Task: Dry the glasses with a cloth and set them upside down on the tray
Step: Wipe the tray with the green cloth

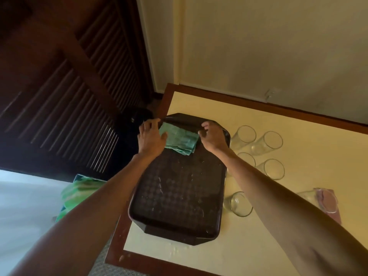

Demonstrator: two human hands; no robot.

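Observation:
A dark brown tray (179,196) lies on the cream table top. A folded green cloth (180,139) lies at its far end. My left hand (151,139) grips the cloth's left edge, thumb on top of it. My right hand (214,137) pinches the cloth's right edge. Several clear glasses stand upright on the table right of the tray: two at the back (244,136) (267,143), two behind my right forearm (273,169) (247,159), and one near the tray's front corner (239,204). No glass stands on the tray.
Another glass with a pink cloth (326,202) in it lies at the right, partly behind my arm. The table (278,246) has a brown wooden rim and sits in a wall corner. A green patterned fabric (79,194) lies left of it. Dark louvred doors fill the left.

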